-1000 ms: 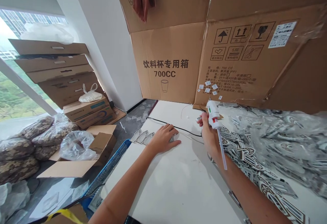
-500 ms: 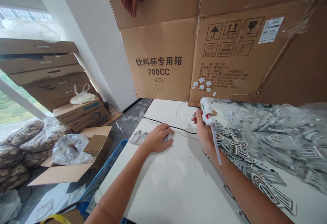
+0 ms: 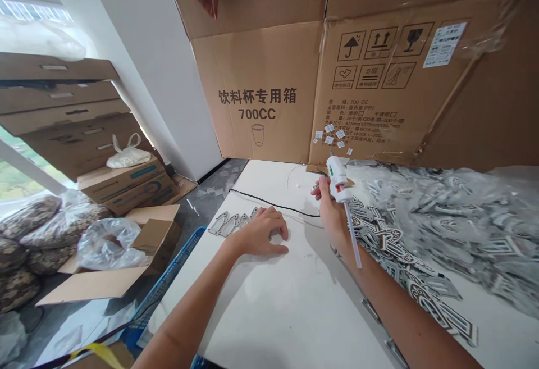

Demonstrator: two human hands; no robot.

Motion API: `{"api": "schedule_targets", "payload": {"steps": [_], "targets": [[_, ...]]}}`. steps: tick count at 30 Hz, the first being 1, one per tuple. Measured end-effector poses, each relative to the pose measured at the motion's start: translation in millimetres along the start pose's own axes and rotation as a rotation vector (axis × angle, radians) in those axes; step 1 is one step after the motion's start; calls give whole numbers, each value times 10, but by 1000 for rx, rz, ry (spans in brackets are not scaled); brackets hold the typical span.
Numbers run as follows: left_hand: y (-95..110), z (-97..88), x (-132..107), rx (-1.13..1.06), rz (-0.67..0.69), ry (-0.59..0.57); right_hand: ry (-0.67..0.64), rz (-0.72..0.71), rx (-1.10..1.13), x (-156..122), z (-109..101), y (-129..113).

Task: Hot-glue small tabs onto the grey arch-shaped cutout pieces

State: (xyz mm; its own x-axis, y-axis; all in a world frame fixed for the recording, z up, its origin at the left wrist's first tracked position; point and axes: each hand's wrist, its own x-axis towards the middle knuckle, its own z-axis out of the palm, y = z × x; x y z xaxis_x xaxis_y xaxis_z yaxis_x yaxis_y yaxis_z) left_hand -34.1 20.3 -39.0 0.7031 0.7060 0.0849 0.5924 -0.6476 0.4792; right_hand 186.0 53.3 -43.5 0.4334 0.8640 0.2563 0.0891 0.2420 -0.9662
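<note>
The right hand [image 3: 332,217] has its fingers clamped around a white hot glue gun [image 3: 337,181]. The left hand [image 3: 256,234] rests on the white table [image 3: 269,313], fingers slightly apart, with flat cut-out tags [image 3: 227,224] just beside them at 10 o'clock.

Cardboard carton panel w/ 700CC print [image 3: 261,94] upright at back; flat cartons [image 3: 63,113] stacked at L, blue plastic crate [image 3: 177,256] & patterned sacks [image 3: 63,226] lower L.
</note>
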Motion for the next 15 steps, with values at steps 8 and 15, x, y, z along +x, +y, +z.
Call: {"api": "schedule_targets", "payload": {"steps": [8,15], "targets": [[240,63,58,78,23,117,-31,14,-113,8,-41,133],[655,896,-1556,-216,243,-285,-55,-96,-145,-116,-142,-63]]}}
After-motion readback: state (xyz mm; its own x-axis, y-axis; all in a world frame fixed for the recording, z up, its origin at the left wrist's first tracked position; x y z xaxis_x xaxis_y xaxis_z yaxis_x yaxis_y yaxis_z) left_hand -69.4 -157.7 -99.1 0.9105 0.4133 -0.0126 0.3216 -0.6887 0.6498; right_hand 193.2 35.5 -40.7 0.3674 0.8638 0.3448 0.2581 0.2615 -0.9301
